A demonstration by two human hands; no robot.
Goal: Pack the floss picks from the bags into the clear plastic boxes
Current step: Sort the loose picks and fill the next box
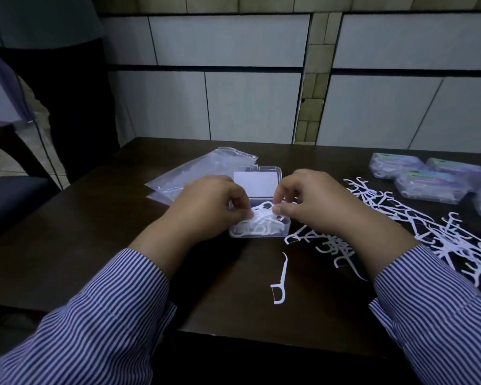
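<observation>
1. Fingers of the left hand (pixel 208 205) are curled, their tips pinching white floss picks (pixel 261 215) at the center of the frame.
2. Fingers of the right hand (pixel 315 202) are curled too, thumb and forefinger pinching the same bunch from the other side.
3. Both hands hold the bunch over an open clear box (pixel 260 227), already partly filled with picks; its lid (pixel 257 180) stands open behind.
4. 2 clear bags (pixel 203 170) lie at the left of the box, with a few picks inside.
5. Loose picks (pixel 417 226) sprawl across the table (pixel 81 218) at the right.
6. 1 single pick (pixel 280 279) lies alone below the box.
7. Closed filled boxes (pixel 431 179) sit at the upper right.
</observation>
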